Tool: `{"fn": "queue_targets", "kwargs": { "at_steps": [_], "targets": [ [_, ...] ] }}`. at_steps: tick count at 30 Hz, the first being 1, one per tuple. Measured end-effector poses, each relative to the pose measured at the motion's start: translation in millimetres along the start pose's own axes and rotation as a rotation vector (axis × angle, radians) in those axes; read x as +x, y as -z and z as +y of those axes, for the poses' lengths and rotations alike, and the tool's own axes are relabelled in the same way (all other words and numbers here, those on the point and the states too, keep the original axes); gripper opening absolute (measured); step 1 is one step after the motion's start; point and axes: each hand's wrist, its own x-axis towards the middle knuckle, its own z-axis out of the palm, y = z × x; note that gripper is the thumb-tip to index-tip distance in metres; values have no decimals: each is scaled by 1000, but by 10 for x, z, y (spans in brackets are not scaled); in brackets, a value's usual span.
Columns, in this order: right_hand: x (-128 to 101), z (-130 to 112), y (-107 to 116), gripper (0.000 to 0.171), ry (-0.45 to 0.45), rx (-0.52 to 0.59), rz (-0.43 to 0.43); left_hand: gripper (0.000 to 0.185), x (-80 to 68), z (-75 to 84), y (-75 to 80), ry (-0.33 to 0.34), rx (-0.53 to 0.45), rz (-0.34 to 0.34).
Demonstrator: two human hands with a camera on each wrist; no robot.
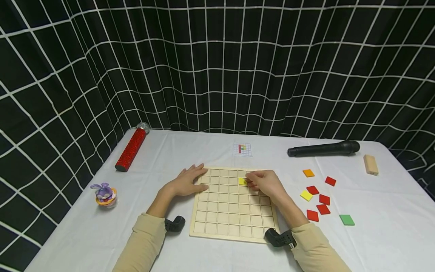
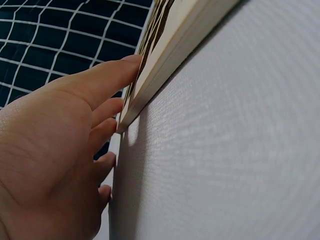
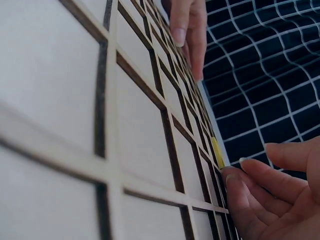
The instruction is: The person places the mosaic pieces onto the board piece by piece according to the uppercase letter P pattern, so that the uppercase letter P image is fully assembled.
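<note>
A wooden grid board (image 1: 217,228) lies on the white table in front of me. One yellow square tile (image 1: 242,181) is in a cell of an upper row, and its edge also shows in the right wrist view. My right hand (image 1: 266,184) is at that tile, fingertips down by its right side; in the right wrist view the thumb stands apart from the bent fingers, with nothing visible between them. At the board's upper left corner, my left hand (image 1: 186,182) rests with fingers spread, thumb and fingertips on the edge.
Loose red tiles (image 1: 312,215), a yellow, an orange and a green tile (image 1: 347,220) lie right of the board. Behind it is a printed grid card (image 1: 242,149). Around stand a black microphone (image 1: 323,149), wooden block (image 1: 370,164), red glittery microphone (image 1: 132,148) and purple bunny toy (image 1: 104,194).
</note>
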Motion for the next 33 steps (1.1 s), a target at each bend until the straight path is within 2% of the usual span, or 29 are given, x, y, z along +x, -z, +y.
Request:
{"fn": "queue_targets", "kwargs": {
  "at_steps": [10,17,24,30,33],
  "targets": [
    [47,36,46,33,12,80,-83,64,-12,13,2,2,2,2],
    [39,22,270,43,39,124,-174,64,-13,27,9,9,7,-1],
    [51,36,498,50,37,159,-177,64,-6,17,21,2,11,0],
    [57,81,661,51,51,307,-190,64,-6,13,9,1,12,-1],
    [58,111,749,53,51,366,-169,65,-5,11,-2,8,15,-2]
  ]
}}
